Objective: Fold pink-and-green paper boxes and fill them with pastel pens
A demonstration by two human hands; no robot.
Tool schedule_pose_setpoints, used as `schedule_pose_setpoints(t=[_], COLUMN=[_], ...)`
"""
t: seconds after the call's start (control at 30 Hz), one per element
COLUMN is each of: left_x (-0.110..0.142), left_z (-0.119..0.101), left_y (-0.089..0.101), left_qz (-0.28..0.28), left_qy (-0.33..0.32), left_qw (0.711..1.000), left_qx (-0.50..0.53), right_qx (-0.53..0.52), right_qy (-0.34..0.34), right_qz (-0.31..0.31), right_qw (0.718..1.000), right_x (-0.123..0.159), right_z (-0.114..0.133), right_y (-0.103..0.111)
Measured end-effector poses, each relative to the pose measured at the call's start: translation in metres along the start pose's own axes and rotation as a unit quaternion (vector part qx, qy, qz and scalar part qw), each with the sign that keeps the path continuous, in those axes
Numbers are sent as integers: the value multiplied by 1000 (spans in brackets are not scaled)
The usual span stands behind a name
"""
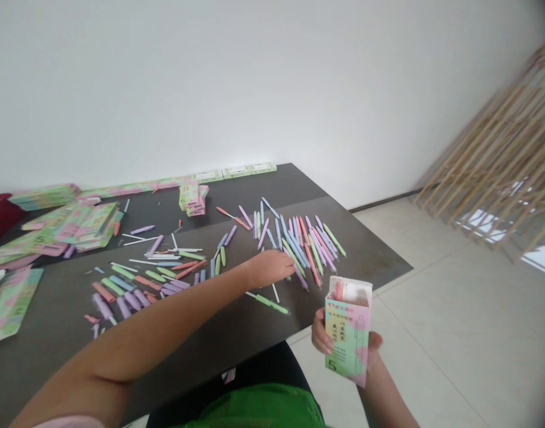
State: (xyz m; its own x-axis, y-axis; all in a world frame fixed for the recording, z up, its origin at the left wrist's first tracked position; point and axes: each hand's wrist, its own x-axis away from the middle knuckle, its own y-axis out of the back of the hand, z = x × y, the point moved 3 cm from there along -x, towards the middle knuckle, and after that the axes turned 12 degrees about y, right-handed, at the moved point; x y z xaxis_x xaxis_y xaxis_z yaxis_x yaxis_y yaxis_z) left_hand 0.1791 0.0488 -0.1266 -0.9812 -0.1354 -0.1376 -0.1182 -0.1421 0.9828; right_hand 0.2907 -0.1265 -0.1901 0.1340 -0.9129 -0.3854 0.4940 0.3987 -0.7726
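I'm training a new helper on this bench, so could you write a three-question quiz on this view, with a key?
1. Multiple choice: what are the fingertips of the left hand at?
a) the red object at the table's far left
b) the spread of coloured pens
c) the slatted wooden frame

2. True or false: the box in the right hand has its top closed.

3. Fill in the blank: at the far edge of the table, a row of flat boxes lies along the ____.

Key: 1 b; 2 false, its top is open; 3 wall.
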Motion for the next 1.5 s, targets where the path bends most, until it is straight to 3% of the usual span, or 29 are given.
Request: schedule_pose_setpoints(t=[0.3,0.43,0.53,0.57,0.63,0.7,0.73,0.8,0.83,0.97,1.13,1.23,1.4,1.43,1.5], left_x=[-22,-14,-1,5,19,30,35,41,42,43,40,38,45,47,54], left_z=[-28,-13,5,13,20,14,7,-10,-18,-43,-54,-61,-68,-69,-69], left_y=[-14,13,52,67,94,116,125,139,143,141,114,101,103,106,111], left_qz=[-49,-90,-170,-226,-309,-353,-369,-385,-378,-312,-236,-197,-205,-217,-259], left_qy=[-41,-17,82,156,255,268,262,248,246,253,278,293,283,266,249], left_qw=[998,995,975,943,838,731,691,646,639,641,655,705,861,882,894], left_qx=[21,50,113,190,371,519,563,611,623,654,662,615,369,322,267], right_qx=[6,27,43,47,54,59,62,71,73,68,64,68,91,89,73], right_qy=[20,24,15,9,-8,-31,-41,-51,-53,-56,-60,-82,-82,-78,-76], right_qz=[35,6,-18,-21,-26,-26,-23,-20,-20,-21,-21,-8,-12,-12,-6], right_qw=[999,999,999,999,998,997,997,996,996,996,996,994,992,993,994], right_x=[-2,0,1,2,2,0,-1,-5,-7,-13,-13,-13,-14,-15,-15], right_z=[8,9,9,9,6,2,0,-4,-6,-11,-12,-16,-25,-26,-27], right_y=[0,-3,-5,-5,-4,-3,-4,-6,-8,-17,-18,-16,-16,-17,-19])
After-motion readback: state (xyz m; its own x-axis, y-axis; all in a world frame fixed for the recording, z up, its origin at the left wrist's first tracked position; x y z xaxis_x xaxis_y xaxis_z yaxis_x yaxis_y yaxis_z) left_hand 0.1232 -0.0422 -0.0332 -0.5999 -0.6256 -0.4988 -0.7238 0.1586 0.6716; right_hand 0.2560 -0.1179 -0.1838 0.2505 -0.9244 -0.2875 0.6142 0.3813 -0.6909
